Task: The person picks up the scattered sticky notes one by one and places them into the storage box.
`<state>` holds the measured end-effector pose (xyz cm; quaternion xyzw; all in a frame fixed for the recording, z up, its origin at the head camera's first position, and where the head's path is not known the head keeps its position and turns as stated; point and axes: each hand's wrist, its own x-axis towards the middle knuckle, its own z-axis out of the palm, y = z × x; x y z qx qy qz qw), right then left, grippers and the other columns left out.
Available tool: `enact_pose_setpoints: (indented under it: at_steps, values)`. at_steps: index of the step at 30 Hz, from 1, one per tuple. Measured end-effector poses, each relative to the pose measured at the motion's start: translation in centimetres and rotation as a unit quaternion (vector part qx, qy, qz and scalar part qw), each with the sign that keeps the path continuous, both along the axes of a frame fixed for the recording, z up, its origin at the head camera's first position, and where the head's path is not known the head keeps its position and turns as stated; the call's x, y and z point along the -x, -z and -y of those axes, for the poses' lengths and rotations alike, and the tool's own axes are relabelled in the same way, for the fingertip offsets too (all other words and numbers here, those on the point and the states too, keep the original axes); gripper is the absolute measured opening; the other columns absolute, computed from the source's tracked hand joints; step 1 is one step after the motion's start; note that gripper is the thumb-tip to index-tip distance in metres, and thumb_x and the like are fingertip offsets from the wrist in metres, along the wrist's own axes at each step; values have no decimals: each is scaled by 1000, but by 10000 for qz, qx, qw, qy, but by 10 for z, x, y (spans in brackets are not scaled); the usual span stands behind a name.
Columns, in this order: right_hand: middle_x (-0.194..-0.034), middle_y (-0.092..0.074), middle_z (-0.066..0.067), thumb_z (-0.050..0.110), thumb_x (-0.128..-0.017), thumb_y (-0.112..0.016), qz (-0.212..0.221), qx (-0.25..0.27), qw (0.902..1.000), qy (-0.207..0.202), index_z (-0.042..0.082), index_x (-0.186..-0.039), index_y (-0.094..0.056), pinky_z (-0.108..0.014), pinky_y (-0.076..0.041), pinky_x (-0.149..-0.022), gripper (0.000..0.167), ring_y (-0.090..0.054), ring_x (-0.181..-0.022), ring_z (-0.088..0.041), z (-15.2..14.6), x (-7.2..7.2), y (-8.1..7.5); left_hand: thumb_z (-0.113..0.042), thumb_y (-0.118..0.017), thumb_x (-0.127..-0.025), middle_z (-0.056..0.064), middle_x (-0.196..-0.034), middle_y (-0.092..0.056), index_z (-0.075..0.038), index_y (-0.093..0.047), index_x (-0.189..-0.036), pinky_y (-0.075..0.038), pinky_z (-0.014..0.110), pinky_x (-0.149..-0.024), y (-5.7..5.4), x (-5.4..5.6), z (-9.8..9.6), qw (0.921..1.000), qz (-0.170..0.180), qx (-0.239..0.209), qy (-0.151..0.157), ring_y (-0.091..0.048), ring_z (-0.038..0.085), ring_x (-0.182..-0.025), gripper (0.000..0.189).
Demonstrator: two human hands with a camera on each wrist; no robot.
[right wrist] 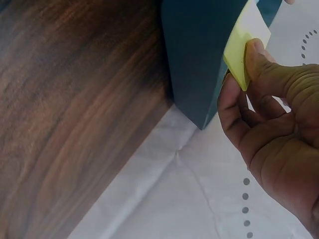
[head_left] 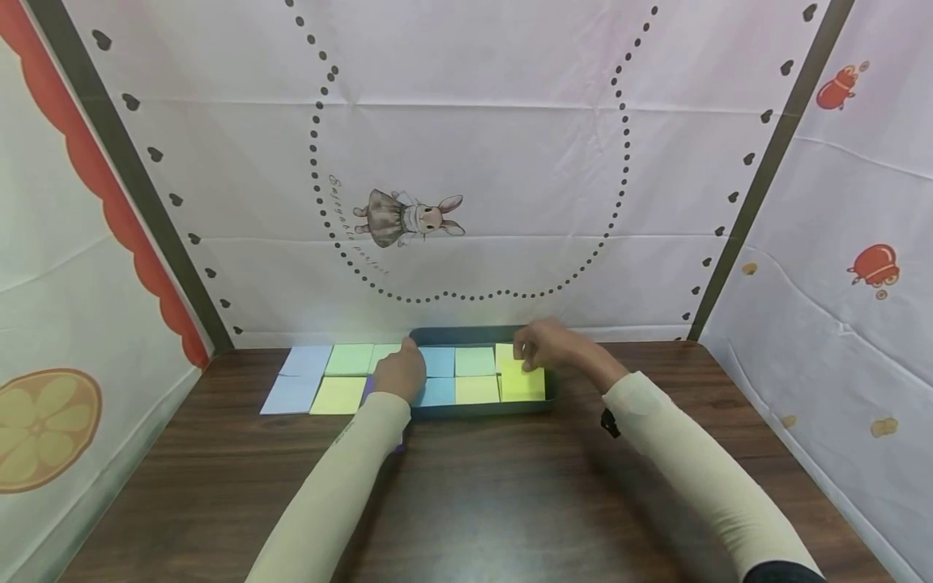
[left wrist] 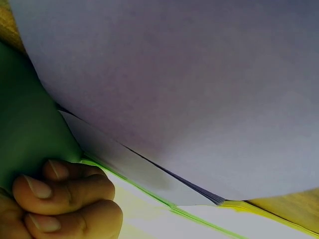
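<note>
A long dark teal tray (head_left: 481,410) stands at the back of the table, with blue, green and yellow sticky note pads in two rows. In the head view my left hand (head_left: 399,374) is at the tray's left end. Its fingers (left wrist: 75,194) curl at the tray's dark wall in the left wrist view, where a large pale purple sheet (left wrist: 174,99) fills most of the picture. Between thumb and fingers my right hand (head_left: 545,344) pinches a yellow sticky note pad (right wrist: 240,50) over the tray's right end. A purple pad (head_left: 368,389) is partly hidden behind my left hand.
Left of the tray lie blue pads (head_left: 295,394), a green pad (head_left: 350,359) and a yellow pad (head_left: 338,395), side by side on the brown wooden table (head_left: 481,494). A white printed cloth (head_left: 474,162) rises right behind the tray, and cloth sides flank the table.
</note>
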<state>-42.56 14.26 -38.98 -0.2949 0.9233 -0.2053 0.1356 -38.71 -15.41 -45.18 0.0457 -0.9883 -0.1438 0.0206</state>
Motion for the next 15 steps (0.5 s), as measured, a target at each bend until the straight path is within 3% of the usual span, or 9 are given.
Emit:
enact_pose_setpoints:
  at_steps: [15]
  values:
    - [-119,-83,-14,-3,-97,-83,-429,-312,9985,-121,6,-111,-78,-44,-66,-101,17,-80,-116,-31,10,-2,25,-10,-47,-116,23,-80,-73,13,-50,-150,-66,49,-70,2,2,0,10000,-17,-48,-9,-73,34,-68,41]
